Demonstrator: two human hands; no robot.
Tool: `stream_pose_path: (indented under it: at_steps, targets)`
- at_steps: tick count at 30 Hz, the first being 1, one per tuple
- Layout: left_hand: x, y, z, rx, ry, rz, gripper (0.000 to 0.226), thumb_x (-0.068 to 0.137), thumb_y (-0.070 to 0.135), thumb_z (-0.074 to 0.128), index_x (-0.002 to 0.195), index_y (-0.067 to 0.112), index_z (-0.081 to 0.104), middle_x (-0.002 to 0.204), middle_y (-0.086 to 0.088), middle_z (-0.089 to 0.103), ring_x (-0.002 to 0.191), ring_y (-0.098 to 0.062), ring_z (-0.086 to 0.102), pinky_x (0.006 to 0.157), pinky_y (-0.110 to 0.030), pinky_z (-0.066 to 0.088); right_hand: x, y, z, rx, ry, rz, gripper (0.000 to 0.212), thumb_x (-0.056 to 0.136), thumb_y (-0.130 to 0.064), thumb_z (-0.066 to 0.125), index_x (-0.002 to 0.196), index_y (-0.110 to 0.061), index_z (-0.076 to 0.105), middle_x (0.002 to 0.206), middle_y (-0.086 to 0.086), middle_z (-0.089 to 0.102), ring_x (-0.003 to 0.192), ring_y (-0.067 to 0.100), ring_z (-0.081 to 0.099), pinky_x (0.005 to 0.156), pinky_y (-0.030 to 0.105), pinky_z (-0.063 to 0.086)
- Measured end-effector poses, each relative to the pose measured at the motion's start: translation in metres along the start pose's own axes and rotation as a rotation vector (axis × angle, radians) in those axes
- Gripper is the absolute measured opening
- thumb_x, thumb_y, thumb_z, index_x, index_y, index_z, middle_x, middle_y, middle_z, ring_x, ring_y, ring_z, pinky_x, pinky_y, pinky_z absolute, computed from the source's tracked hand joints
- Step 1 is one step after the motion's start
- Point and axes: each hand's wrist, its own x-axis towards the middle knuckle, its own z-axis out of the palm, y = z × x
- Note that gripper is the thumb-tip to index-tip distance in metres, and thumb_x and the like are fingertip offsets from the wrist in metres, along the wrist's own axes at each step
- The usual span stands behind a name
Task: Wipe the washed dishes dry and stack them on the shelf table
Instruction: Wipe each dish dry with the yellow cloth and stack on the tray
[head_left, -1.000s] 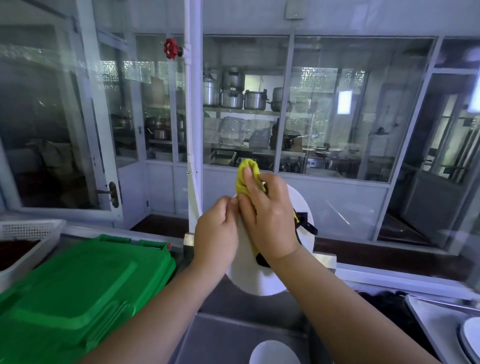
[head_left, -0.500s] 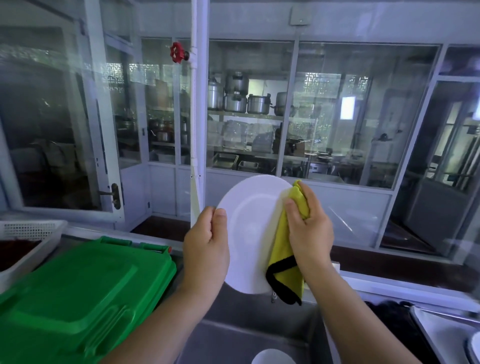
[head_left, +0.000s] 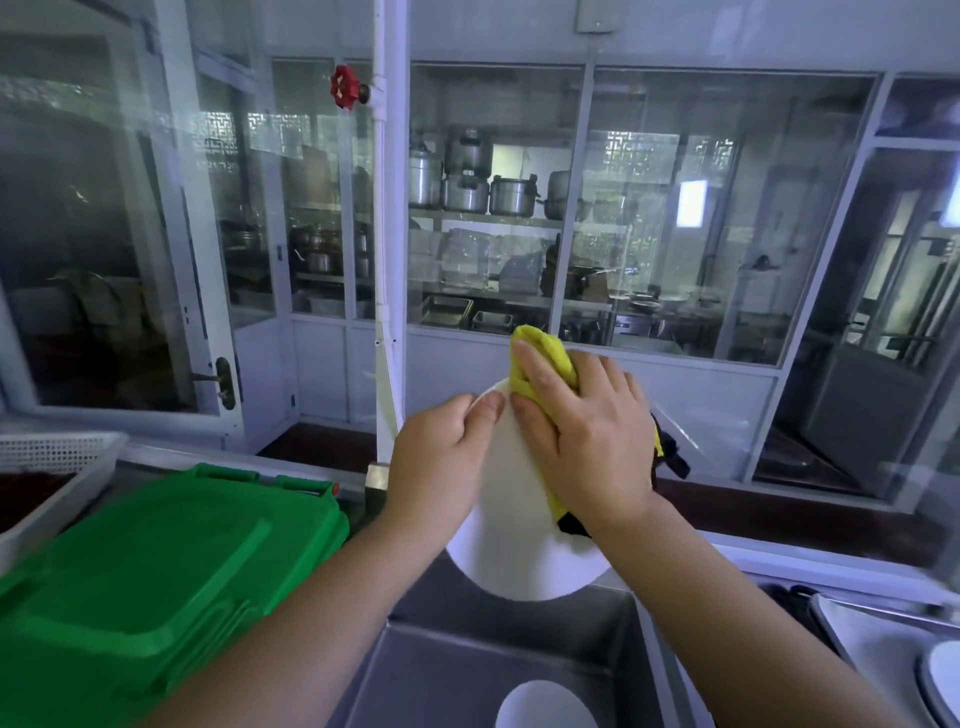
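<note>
Plate: a person's left hand (head_left: 441, 457) is gripping the white plate (head_left: 514, 545) by its left rim, holding it upright above the sink (head_left: 467, 665).
Cloth: the right hand (head_left: 587, 431) is clutching the yellow cloth (head_left: 540, 358), pressing it over the plate's top edge.
Doing it well: probably by keeping the plate turning, so the cloth is reaching the whole rim and both faces.
Change: half a second ago the cloth was working the right edge; now it is riding the top.

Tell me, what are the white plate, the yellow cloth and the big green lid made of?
The white plate: probably glazed ceramic or melamine; smooth, plain, evenly white. The yellow cloth: soft fabric, likely microfibre; it bunches and folds, with a black sewn edge. The green lid: moulded plastic; bright colour, glossy, raised ridges.
</note>
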Motion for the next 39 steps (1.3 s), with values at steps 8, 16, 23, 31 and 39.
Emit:
stream_pose_path:
  at_steps: [8,16,23,31,39]
  targets:
    - [-0.013,0.013,0.001,-0.23,0.287,-0.032,0.047,0.096,0.037,0.049,0.055,0.021,0.033,0.047,0.009,0.029,0.051,-0.009,0.025,0.05,-0.027,0.023,0.007,0.003,-0.005,0.235,0.02,0.65,0.043,0.098,-0.041,0.046,0.141,-0.042,0.042,0.11,-0.001,0.056,0.089,0.02,0.055,0.071,0.031,0.036]
    - [-0.018,-0.004,-0.001,-0.233,0.122,-0.112,0.043,0.095,0.042,0.048,0.078,0.002,0.052,0.068,-0.016,0.052,0.062,-0.029,0.043,0.058,-0.04,0.037,-0.005,0.009,-0.014,0.283,-0.072,0.806,0.041,0.097,-0.041,0.047,0.137,-0.045,0.041,0.11,-0.011,0.051,0.103,0.015,0.051,0.078,0.029,0.03]
    - [0.014,0.006,-0.015,0.033,-0.09,-0.01,0.049,0.095,0.038,0.052,0.059,0.016,0.028,0.05,0.008,0.025,0.047,-0.009,0.025,0.047,-0.024,0.017,-0.006,0.004,-0.014,0.053,-0.141,0.4,0.039,0.094,-0.047,0.046,0.133,-0.038,0.047,0.093,0.001,0.052,0.075,0.027,0.056,0.06,0.029,0.034]
    - [-0.011,0.009,-0.006,-0.154,0.142,-0.043,0.052,0.097,0.037,0.052,0.062,0.001,0.036,0.055,-0.006,0.035,0.054,-0.015,0.032,0.052,-0.029,0.024,-0.007,0.01,-0.013,0.05,-0.026,0.408,0.044,0.095,-0.04,0.05,0.138,-0.033,0.045,0.095,0.006,0.056,0.077,0.028,0.057,0.06,0.029,0.035]
    - [-0.003,0.002,-0.012,-0.325,0.289,-0.139,0.051,0.097,0.042,0.049,0.084,-0.007,0.051,0.073,-0.018,0.053,0.067,-0.02,0.047,0.065,-0.034,0.041,-0.038,0.002,-0.008,0.092,-0.161,0.683,0.06,0.094,-0.034,0.054,0.147,-0.017,0.031,0.123,0.008,0.047,0.111,0.03,0.048,0.077,0.038,0.04]
